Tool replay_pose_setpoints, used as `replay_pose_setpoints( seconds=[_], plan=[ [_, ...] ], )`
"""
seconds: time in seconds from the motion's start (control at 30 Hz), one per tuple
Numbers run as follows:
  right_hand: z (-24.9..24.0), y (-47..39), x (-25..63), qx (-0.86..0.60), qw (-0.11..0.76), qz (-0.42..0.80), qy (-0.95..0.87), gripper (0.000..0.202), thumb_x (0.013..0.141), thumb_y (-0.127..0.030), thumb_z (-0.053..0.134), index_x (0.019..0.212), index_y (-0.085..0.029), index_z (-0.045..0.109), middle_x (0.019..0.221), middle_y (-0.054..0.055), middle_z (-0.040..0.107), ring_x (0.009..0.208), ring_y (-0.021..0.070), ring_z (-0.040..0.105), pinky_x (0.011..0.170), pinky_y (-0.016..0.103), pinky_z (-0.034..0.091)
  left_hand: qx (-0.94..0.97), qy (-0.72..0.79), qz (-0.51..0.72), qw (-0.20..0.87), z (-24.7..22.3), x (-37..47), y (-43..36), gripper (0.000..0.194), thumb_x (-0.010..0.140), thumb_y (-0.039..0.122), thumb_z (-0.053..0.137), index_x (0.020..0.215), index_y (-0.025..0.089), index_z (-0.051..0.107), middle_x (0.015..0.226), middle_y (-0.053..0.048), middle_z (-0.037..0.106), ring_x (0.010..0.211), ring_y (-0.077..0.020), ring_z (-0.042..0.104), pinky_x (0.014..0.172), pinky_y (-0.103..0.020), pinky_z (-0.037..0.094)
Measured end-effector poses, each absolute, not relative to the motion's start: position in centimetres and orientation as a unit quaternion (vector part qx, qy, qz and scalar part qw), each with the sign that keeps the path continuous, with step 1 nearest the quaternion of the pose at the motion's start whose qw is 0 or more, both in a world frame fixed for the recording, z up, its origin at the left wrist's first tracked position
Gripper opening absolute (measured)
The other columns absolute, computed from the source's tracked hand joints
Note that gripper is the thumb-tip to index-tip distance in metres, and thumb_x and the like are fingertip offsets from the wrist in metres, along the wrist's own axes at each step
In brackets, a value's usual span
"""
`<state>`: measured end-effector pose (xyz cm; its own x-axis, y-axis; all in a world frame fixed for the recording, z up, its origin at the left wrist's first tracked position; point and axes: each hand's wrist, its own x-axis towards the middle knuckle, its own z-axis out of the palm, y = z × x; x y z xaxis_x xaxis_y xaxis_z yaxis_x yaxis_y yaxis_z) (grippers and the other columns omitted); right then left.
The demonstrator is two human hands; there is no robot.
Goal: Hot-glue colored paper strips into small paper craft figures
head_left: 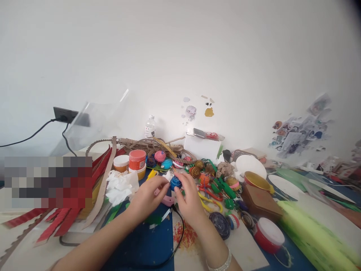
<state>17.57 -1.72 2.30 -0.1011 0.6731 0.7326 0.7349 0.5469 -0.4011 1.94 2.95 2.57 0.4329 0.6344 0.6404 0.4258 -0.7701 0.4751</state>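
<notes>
In the middle of the table a blue coiled ball (pixel 175 183) with a striped surface sits between my two hands. My right hand (pixel 188 195) has its thumb and fingers bent around the ball's right side. My left hand (pixel 150 194) is closed in a pinch at the ball's left edge; whatever is between its fingertips is hidden. Just below those fingers shows a pink tool (pixel 168 200), partly covered by my left hand. A black cord (pixel 182 222) runs near it, curving down towards the table's front.
At left are red corrugated strips (pixel 97 169), crumpled white tissue (pixel 120 186) and paint tubs (pixel 137 160). Several coiled balls and green pieces (pixel 225 187) crowd the right. Beyond them stand a brown box (pixel 262 203) and a red tub with a white lid (pixel 269 235). A bottle (pixel 150 127) stands behind.
</notes>
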Motion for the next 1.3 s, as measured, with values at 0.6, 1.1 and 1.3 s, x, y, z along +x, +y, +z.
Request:
replay_pose_setpoints(
  seconds=[0.6, 1.1, 1.3],
  plan=[
    [2.3, -1.6, 17.4, -0.468, 0.474, -0.051, -0.744, 0.037, 0.088, -0.018, 0.041, 0.124, -0.023, 0.045, 0.116, 0.01, 0.05, 0.11, 0.0232, 0.046, 0.093, 0.042, 0.042, 0.842, 0.332, 0.405, 0.129, 2.2, 2.1, 3.1, 0.02, 0.088, 0.032, 0.04, 0.085, 0.021, 0.056, 0.081, -0.003, 0.06, 0.077, -0.0166, 0.057, 0.072, -0.028, 0.046],
    [2.4, -1.6, 17.3, -0.478, 0.459, -0.052, -0.747, 0.037, 0.088, -0.017, 0.041, 0.123, -0.024, 0.047, 0.115, 0.009, 0.049, 0.109, 0.0233, 0.046, 0.092, 0.042, 0.042, 0.787, 0.346, 0.413, 0.302, 2.1, 2.3, 3.6, 0.019, 0.083, 0.033, 0.045, 0.08, 0.019, 0.056, 0.07, 0.001, 0.059, 0.066, -0.0144, 0.055, 0.06, -0.024, 0.045],
    [2.3, -1.6, 17.3, -0.475, 0.479, -0.055, -0.736, 0.037, 0.088, -0.019, 0.042, 0.124, -0.026, 0.047, 0.115, 0.009, 0.052, 0.109, 0.0227, 0.048, 0.092, 0.04, 0.043, 0.775, 0.335, 0.421, 0.332, 2.0, 2.3, 3.5, 0.021, 0.085, 0.035, 0.043, 0.078, 0.019, 0.055, 0.067, 0.002, 0.057, 0.065, -0.0138, 0.055, 0.06, -0.023, 0.045]
  ],
)
